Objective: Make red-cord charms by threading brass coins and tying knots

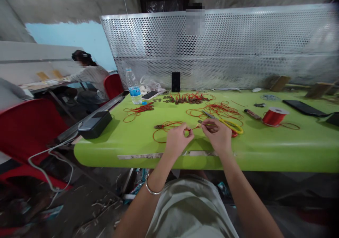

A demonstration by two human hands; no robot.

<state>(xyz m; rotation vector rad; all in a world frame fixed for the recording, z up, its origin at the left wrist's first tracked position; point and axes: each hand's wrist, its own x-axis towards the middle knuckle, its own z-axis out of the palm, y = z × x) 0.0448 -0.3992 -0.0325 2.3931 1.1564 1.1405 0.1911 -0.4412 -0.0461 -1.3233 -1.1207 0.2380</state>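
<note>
My left hand (178, 138) and my right hand (217, 135) rest on the front of a lime-green table (265, 149), both pinched on a thin red cord (169, 126) that runs between them and loops off to the left. A small dark coin (199, 122) lies just above my right fingertips. Yellow-handled scissors (230, 124) lie right behind my right hand. A red cord spool (274, 116) stands further right.
Several red cord loops with coins (191, 98) lie mid-table. A water bottle (133, 87), two phones (149, 95), a black box (94, 124) and a dark tablet (304, 108) also sit there. A perforated metal screen (225, 47) stands behind. Another person (88, 73) sits far left by red chairs (26, 132).
</note>
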